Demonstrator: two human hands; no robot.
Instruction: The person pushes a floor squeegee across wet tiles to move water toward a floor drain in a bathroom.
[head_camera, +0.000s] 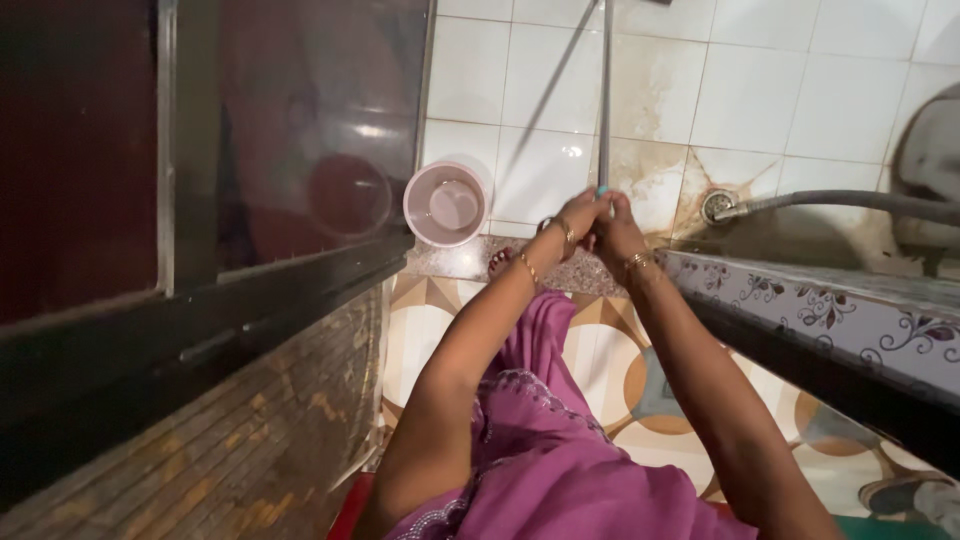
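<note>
Both hands, left hand and right hand, clamp the top of the long handle reaching down onto the stained floor tiles, and a hard sideways swing could knock the bucket nearby.

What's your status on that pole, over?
Left hand and right hand both shut on the long thin grey metal pole, angled over white floor tiles. Round pink plastic bucket stands left, apart. Grey hose lies right.
</note>
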